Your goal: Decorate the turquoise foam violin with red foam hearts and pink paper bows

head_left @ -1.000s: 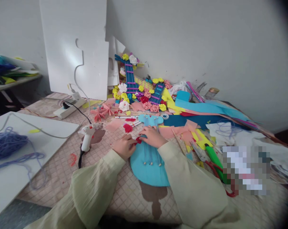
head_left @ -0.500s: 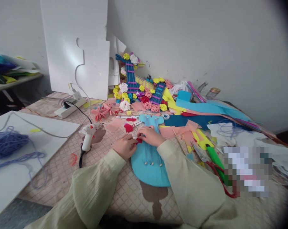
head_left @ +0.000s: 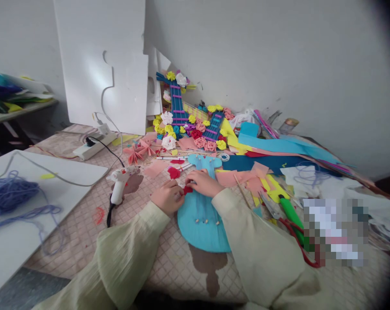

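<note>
A light blue paper guitar cut-out [head_left: 199, 224] lies flat on the table in front of me, with thin strings and small pegs on its body. My left hand [head_left: 165, 197] and my right hand [head_left: 203, 183] meet at its upper left edge. Both pinch a small red paper flower [head_left: 187, 189] between their fingertips, held against the guitar. A second red paper flower [head_left: 173, 173] lies just beyond my hands. A white glue gun [head_left: 119, 186] rests to the left of my left hand.
Finished blue guitars with paper roses [head_left: 185, 122] lean at the wall. Coloured paper sheets [head_left: 279, 148], green-handled scissors [head_left: 290, 215] and scraps crowd the right. A power strip [head_left: 93, 145], white foam boards [head_left: 104, 64] and blue yarn [head_left: 9, 196] lie on the left.
Both hands stay pinched on the red flower at the guitar's edge; they have shifted only slightly. Nothing else has moved.
</note>
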`<action>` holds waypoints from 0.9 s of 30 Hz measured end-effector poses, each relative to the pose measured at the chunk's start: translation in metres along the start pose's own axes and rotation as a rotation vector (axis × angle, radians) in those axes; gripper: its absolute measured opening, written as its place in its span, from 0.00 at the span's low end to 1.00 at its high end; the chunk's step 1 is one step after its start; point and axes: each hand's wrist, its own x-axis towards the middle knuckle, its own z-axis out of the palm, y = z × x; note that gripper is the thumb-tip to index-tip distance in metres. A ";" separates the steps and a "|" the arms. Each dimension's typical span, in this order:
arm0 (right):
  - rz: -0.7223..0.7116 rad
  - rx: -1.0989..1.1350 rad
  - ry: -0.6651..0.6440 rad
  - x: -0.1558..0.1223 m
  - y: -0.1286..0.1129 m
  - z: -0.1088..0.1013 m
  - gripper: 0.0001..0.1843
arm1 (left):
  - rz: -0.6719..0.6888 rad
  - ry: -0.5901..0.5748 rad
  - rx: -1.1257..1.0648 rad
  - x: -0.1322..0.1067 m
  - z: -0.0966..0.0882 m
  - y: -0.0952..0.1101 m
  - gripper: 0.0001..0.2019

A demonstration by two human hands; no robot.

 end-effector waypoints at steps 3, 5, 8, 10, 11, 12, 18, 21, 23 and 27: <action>0.001 -0.002 -0.004 0.001 0.001 0.001 0.04 | 0.007 -0.003 0.006 -0.001 0.001 -0.001 0.05; 0.003 -0.004 -0.006 0.001 0.001 0.001 0.04 | 0.013 -0.009 0.008 -0.001 0.002 -0.002 0.05; 0.000 -0.003 -0.014 0.002 0.002 0.003 0.04 | 0.017 -0.025 0.011 -0.002 0.002 -0.002 0.08; -0.003 -0.001 -0.019 0.003 0.002 0.004 0.04 | 0.015 -0.042 0.011 -0.002 0.002 -0.001 0.10; -0.004 0.001 -0.019 0.003 0.002 0.004 0.04 | 0.013 -0.052 0.008 -0.001 0.002 -0.001 0.11; -0.004 0.002 -0.019 0.003 0.001 0.005 0.04 | 0.010 -0.062 0.006 -0.001 0.002 -0.001 0.11; 0.014 0.023 0.027 0.002 0.004 -0.001 0.08 | -0.013 -0.086 0.003 -0.002 0.003 -0.001 0.12; 0.033 0.017 0.059 -0.003 0.008 -0.006 0.08 | -0.026 -0.099 0.014 -0.002 0.004 -0.001 0.12; 0.038 0.002 0.058 -0.008 0.009 -0.007 0.08 | -0.029 -0.105 0.023 -0.002 0.004 -0.001 0.12; 0.032 -0.033 0.020 -0.017 0.007 -0.001 0.08 | -0.025 -0.112 0.026 -0.002 0.005 -0.001 0.12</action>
